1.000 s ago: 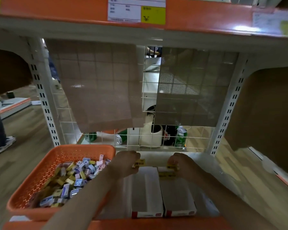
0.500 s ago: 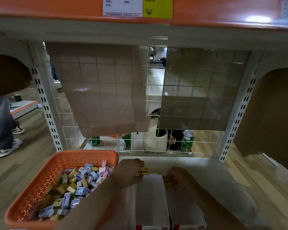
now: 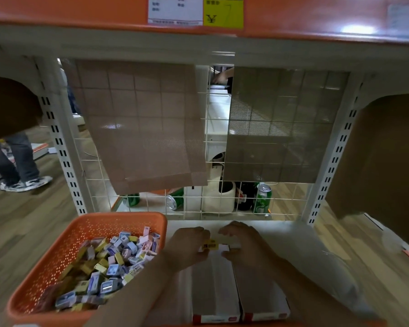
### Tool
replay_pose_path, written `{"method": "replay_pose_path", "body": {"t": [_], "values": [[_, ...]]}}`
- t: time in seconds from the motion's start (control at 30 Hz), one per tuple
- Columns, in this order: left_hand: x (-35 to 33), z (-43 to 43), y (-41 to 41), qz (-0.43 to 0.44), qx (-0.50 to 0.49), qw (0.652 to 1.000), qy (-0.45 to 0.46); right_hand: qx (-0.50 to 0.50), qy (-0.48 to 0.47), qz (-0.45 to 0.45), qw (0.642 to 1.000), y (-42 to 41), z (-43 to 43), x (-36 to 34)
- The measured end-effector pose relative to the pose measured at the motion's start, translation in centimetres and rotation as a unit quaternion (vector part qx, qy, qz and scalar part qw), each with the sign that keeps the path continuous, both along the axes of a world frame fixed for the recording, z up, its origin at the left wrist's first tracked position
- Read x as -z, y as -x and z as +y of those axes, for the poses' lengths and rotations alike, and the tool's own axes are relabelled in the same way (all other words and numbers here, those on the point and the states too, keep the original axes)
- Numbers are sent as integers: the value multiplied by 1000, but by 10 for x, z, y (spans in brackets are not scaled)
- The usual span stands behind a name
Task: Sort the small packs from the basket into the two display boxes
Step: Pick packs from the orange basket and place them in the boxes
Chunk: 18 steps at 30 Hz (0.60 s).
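Observation:
An orange basket (image 3: 118, 218) on the left holds several small packs (image 3: 113, 263) in blue, yellow and pink. To its right, two long white display boxes lie side by side, the left box (image 3: 214, 289) and the right box (image 3: 260, 293). My left hand (image 3: 187, 246) pinches a yellow pack (image 3: 210, 245) over the far end of the left box. My right hand (image 3: 243, 244) curls over the far end of the right box, close to the left hand. Whatever lies under its fingers is hidden.
A white shelf (image 3: 281, 234) carries the basket and boxes, with a wire grid back (image 3: 198, 204) draped in brown mesh mats. Green cans (image 3: 263, 200) stand behind the grid. An orange shelf edge (image 3: 293, 17) hangs overhead. A person's legs (image 3: 17, 166) are at far left.
Both hands have drawn closer together at the far end of the boxes. The yellow pack seen earlier at my right hand no longer shows. The left hand keeps its pack.

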<state>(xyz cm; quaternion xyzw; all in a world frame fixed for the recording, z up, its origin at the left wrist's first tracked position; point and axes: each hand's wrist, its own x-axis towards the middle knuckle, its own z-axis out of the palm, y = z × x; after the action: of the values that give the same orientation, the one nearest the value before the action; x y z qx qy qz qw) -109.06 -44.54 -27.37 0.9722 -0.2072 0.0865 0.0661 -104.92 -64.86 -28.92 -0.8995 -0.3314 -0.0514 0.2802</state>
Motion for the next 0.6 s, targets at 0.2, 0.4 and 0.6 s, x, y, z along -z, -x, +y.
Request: {"method": "replay_pose_path", "body": {"t": [0.2,0.4,0.6], "values": [[-4,-17,3,-5,11,1000,-4,-2,49,-54,997,9,9,-12],[-11,-32,11,0,-18,999,32,28,36,-38,998,13,-11,-25],[1,-76,34,158,-135,978,7,136,99,-32,985,5,-66,-28]]}}
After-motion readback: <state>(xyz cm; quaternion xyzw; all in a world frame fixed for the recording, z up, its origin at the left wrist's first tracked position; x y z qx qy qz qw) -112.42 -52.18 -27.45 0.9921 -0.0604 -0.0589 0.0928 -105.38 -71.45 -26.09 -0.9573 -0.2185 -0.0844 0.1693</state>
